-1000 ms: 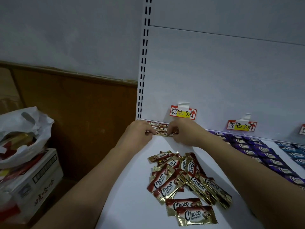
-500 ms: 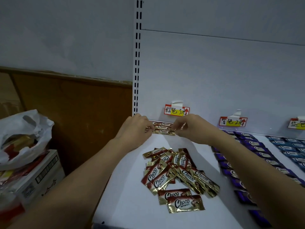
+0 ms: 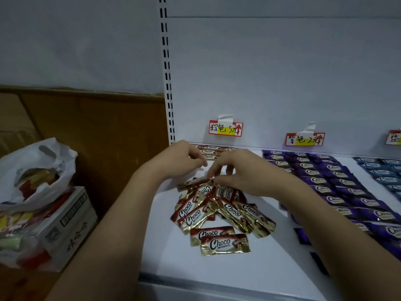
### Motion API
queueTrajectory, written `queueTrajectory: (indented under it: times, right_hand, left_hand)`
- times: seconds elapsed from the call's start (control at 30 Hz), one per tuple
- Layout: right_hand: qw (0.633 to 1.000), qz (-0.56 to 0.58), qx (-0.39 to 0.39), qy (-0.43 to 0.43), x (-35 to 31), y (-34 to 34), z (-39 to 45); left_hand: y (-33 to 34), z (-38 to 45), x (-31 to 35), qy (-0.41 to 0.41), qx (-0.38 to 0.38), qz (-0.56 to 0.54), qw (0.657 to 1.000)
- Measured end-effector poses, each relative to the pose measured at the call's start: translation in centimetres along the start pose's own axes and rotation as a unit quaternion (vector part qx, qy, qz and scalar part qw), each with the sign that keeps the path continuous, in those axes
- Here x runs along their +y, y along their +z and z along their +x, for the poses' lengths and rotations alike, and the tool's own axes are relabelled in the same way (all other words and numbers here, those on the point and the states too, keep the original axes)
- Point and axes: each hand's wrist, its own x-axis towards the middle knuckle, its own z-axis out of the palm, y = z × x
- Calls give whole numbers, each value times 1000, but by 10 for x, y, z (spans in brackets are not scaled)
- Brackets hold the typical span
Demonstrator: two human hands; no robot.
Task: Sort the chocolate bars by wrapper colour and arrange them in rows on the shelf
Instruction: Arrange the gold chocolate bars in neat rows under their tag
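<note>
I have my right hand [image 3: 245, 177] pinching a brown Choco bar [image 3: 195, 182] off the loose pile [image 3: 219, 213] at 6 o'clock of the back row [image 3: 211, 152] on the shelf [image 3: 238, 270], left hand [image 3: 180, 160] loosely curled and empty, ready to align it.

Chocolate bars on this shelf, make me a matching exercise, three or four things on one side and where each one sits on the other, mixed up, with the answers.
Things:
1. brown pile
2. purple bars
3. blue bars
4. plastic bag

Places:
A. on a box, left of the shelf
B. far right of the shelf
C. rows under the middle tag
D. loose on the shelf, below the hands

Pairs: 1-D, 2-C, 3-B, 4-A
</note>
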Motion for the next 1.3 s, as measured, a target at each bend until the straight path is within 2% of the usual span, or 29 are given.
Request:
queueTrajectory:
  times: [0.17, 0.37, 0.57, 0.67, 0.77, 0.87, 0.97, 1.07, 1.17, 1.3]
  right_hand:
    - [999, 0, -12, -45, -14, 16, 2]
    - [999, -23, -20, -29, -17, 18, 2]
    - [999, 11, 45, 12, -12, 3, -1]
    - [987, 112, 87, 73, -6, -8, -3]
    - [959, 234, 93, 129, -2, -16, -7]
    - [920, 341, 98, 168, -1, -24, -9]
    - [893, 386, 104, 206, 1, -28, -10]
    - [900, 365, 75, 225, 6, -29, -11]
    - [911, 335, 12, 241, 9, -30, -13]
    - [961, 181, -30, 208, 13, -27, -14]
  left_hand:
    - [-7, -8, -6, 10, -125, -1, 992]
    - [-11, -13, -1, -13, -176, -3, 984]
    - [-10, -13, 0, -40, -158, -10, 987]
    - [-9, -14, 0, -56, -149, -26, 987]
    - [-8, -15, -1, -61, -127, -48, 989]
    - [-9, -14, -3, -53, -41, -116, 991]
    - [-10, -11, -4, -64, 54, -222, 971]
    - [-7, -10, -3, -77, 74, -285, 952]
    - [-3, -10, 0, -84, 47, -280, 955]
    - [-2, -10, -1, -86, 28, -245, 965]
